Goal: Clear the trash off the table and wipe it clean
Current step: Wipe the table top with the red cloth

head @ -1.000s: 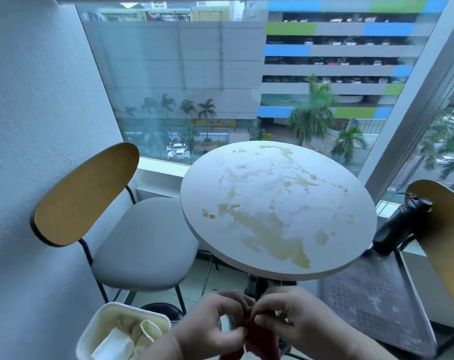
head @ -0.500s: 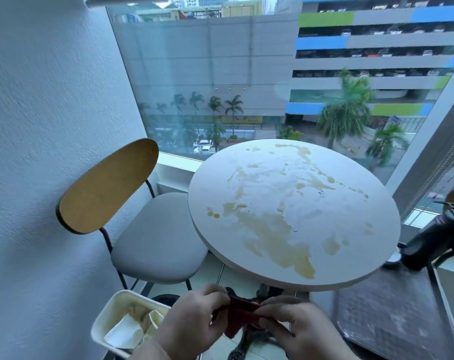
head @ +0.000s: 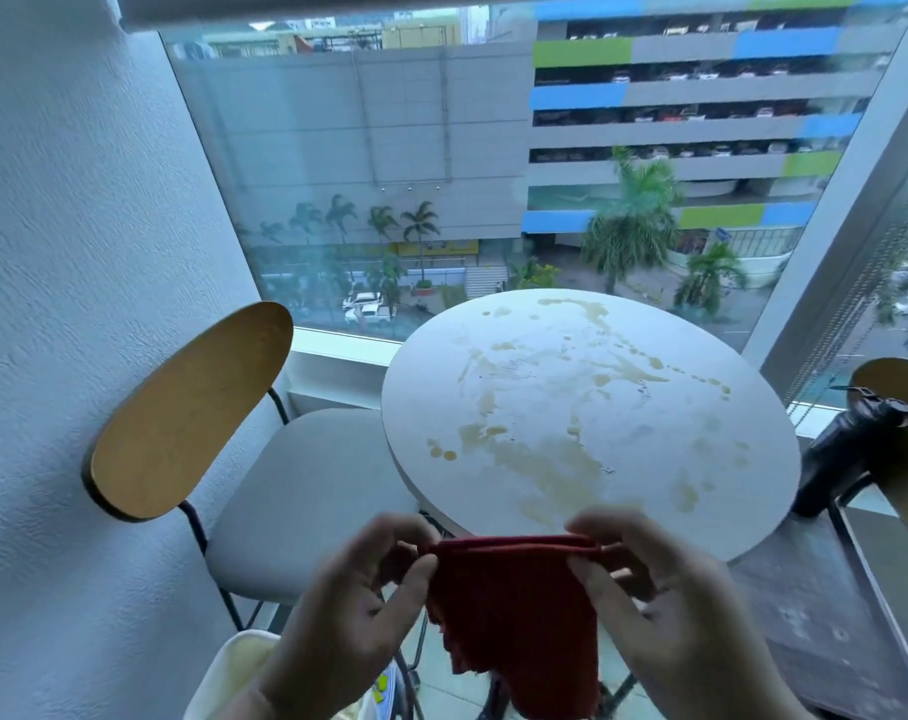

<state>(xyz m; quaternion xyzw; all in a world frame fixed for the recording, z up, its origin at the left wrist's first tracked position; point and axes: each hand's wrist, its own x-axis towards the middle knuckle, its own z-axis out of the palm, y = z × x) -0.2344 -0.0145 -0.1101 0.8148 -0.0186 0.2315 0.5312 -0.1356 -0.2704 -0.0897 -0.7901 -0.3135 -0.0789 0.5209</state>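
Note:
A round white table (head: pixel 743 501) stands before me, smeared with brownish spill stains (head: pixel 540 459) over most of its top. Just in front of its near edge I hold a red cloth (head: pixel 514 610) stretched out by its top edge. My left hand (head: pixel 358 605) pinches the cloth's left corner between thumb and fingers. My right hand (head: pixel 665 605) pinches the right corner. The cloth hangs down between both hands, above the floor, and does not touch the table.
A chair with a wooden back and grey seat (head: pixel 306 491) stands left of the table by the wall. A white bin (head: pixel 234 667) with trash sits at the bottom left. A black bottle (head: pixel 846 454) rests on the right chair (head: pixel 904 439). A window is behind.
The bunched cloth has been pulled open. My hands have moved apart and risen toward the table's near edge, and my view has tilted up.

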